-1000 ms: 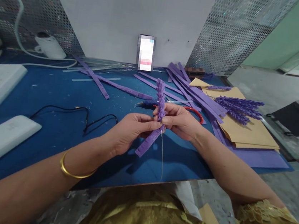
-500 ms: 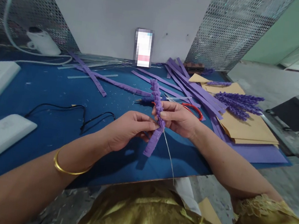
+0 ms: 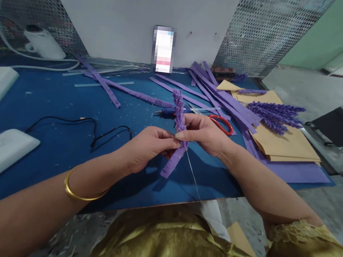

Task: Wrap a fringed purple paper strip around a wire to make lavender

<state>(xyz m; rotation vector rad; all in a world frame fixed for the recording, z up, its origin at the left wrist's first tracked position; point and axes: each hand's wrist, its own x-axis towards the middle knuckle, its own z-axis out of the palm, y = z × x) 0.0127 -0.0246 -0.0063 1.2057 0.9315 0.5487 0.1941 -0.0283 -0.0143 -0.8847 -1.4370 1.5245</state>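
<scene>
Between my hands, above the blue table, is a purple paper lavender stem (image 3: pixel 178 104), its fringed strip wound in a spiral near the top. A loose tail of the purple paper strip (image 3: pixel 172 164) hangs toward me, and a thin wire (image 3: pixel 193 173) sticks out below. My left hand (image 3: pixel 153 148) pinches the strip where it meets the stem. With thumb and fingers, my right hand (image 3: pixel 202 134) grips the wound part from the right. Some fingertips are hidden behind the paper.
Red-handled scissors (image 3: pixel 229 129) and a blue pen-like tool (image 3: pixel 167 112) lie just beyond my hands. Purple strips (image 3: pixel 218 94), finished lavender stems (image 3: pixel 275 115) and tan paper (image 3: pixel 290 147) are at right. A phone (image 3: pixel 162 50) leans on the back panel; white power strips (image 3: pixel 4 150) sit left.
The paper stem has turned slightly, with its loose tail swung a little left. My right thumb has shifted left toward my left fingertips. Both hands keep their grip.
</scene>
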